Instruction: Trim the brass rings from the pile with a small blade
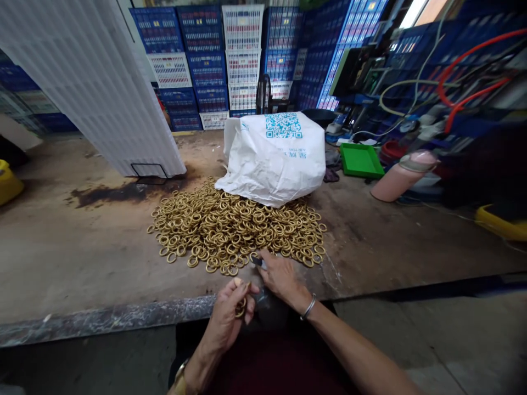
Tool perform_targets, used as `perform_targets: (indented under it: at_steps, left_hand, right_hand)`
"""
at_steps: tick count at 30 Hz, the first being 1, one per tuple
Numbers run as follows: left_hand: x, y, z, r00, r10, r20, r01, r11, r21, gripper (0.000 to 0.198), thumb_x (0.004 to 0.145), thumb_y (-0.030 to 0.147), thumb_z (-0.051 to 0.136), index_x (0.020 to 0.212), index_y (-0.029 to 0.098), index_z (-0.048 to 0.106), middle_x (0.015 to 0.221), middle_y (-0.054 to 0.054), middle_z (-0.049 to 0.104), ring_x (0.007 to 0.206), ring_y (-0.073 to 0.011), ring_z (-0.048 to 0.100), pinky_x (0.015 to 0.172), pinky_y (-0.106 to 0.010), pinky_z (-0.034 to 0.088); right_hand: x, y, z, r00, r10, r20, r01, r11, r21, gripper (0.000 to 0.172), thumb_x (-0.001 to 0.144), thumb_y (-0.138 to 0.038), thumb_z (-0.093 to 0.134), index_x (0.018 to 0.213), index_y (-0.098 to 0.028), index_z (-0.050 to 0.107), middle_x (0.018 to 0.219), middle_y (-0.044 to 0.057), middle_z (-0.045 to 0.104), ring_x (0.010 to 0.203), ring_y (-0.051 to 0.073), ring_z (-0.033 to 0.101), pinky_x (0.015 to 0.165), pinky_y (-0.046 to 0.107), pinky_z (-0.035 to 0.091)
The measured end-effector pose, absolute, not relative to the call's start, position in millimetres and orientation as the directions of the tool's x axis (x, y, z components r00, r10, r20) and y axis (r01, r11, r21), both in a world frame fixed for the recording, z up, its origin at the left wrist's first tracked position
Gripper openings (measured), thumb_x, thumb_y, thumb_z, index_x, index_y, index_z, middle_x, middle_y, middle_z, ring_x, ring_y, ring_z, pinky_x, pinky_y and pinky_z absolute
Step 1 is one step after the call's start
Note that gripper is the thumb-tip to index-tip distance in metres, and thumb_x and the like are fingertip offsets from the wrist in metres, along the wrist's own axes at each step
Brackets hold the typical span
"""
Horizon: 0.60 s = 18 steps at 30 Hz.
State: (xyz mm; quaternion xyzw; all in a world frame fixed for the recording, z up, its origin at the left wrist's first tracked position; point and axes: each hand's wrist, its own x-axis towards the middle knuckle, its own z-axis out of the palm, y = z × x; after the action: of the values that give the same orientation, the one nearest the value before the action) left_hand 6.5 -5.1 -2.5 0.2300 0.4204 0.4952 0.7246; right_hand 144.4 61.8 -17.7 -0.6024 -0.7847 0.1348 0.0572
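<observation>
A wide heap of brass rings [234, 230] lies on the stained worktable [74, 258], spilling from under a white plastic bag [274, 156] printed with a QR code. My left hand [230, 315] is closed around a few brass rings at the table's near edge. My right hand [280, 277], with a bangle on its wrist, reaches to the near rim of the heap and pinches a small dark object that I cannot make out.
A white corrugated panel [99, 88] leans at the back left. Stacked blue and white crates [242, 60] line the far wall. A green tray [361, 160], a pink cylinder [401, 178], hoses and machinery stand at the right. Yellow containers sit at both far sides.
</observation>
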Motion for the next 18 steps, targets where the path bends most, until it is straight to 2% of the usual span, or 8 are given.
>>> perform_targets:
  at_steps: [3,6,9,11,14,18]
  left_hand:
    - [4.7,-3.0,-1.4,0.170,0.905,-0.390,-0.591,0.410,0.695,0.024,0.069,0.034,0.064,0.077,0.016,0.051,0.073,-0.002,0.060,0.044,-0.0055,0.045,0.037,-0.017,0.030]
    - [1.4,-1.2,-4.2,0.234,0.881,-0.410,-0.664,0.453,0.595,0.027,0.068,0.028,0.065,0.089,0.016,0.053,0.073,-0.002,0.059,0.051,-0.0082,0.050,0.039,-0.017,0.032]
    - [-1.5,2.4,-8.3,0.267,0.855,-0.446,-0.723,0.483,0.494,0.023,0.068,0.029,0.065,0.083,0.014,0.055,0.074,-0.003,0.059,0.058,-0.0099,0.054,0.041,-0.017,0.033]
    - [-1.8,5.3,-9.2,0.245,0.840,-0.484,-0.741,0.484,0.465,0.022,0.066,0.029,0.067,0.074,0.014,0.054,0.073,-0.003,0.058,0.059,-0.0098,0.054,0.041,-0.016,0.033]
    - [0.0,9.4,-7.0,0.192,0.838,-0.510,-0.722,0.473,0.505,0.025,0.063,0.030,0.070,0.070,0.014,0.051,0.068,-0.001,0.057,0.055,-0.0090,0.053,0.039,-0.016,0.032]
    - [3.1,13.4,-3.7,0.152,0.870,-0.469,-0.650,0.445,0.616,0.025,0.065,0.031,0.067,0.070,0.016,0.048,0.062,0.002,0.055,0.048,-0.0070,0.050,0.037,-0.014,0.029]
  right_hand:
    - [144.0,62.8,-20.4,-0.256,0.964,-0.077,0.939,0.230,-0.254,0.016,0.081,-0.020,0.043,0.094,-0.019,0.051,0.082,0.006,0.065,0.069,0.016,0.059,0.056,0.024,0.030]
    - [147.4,63.3,-25.1,-0.262,0.965,-0.024,0.923,0.244,-0.297,0.016,0.079,-0.016,0.042,0.090,-0.018,0.053,0.081,0.005,0.064,0.068,0.015,0.057,0.056,0.024,0.029]
    - [152.0,64.0,-25.9,-0.293,0.955,0.055,0.853,0.287,-0.436,0.012,0.077,-0.017,0.043,0.083,-0.018,0.053,0.077,0.003,0.061,0.067,0.014,0.053,0.059,0.023,0.030]
    - [154.2,64.4,-20.9,-0.293,0.955,0.049,0.766,0.265,-0.586,0.009,0.078,-0.020,0.042,0.076,-0.018,0.051,0.068,0.000,0.055,0.061,0.012,0.047,0.057,0.022,0.030]
    - [155.4,64.0,-7.7,-0.347,0.938,-0.030,0.544,0.175,-0.821,0.010,0.076,-0.022,0.042,0.068,-0.018,0.047,0.059,-0.004,0.043,0.054,0.009,0.038,0.052,0.019,0.029]
    - [154.5,61.3,4.1,-0.458,0.882,-0.113,0.371,0.074,-0.926,0.011,0.074,-0.025,0.045,0.066,-0.018,0.046,0.056,-0.006,0.038,0.053,0.008,0.033,0.049,0.018,0.027]
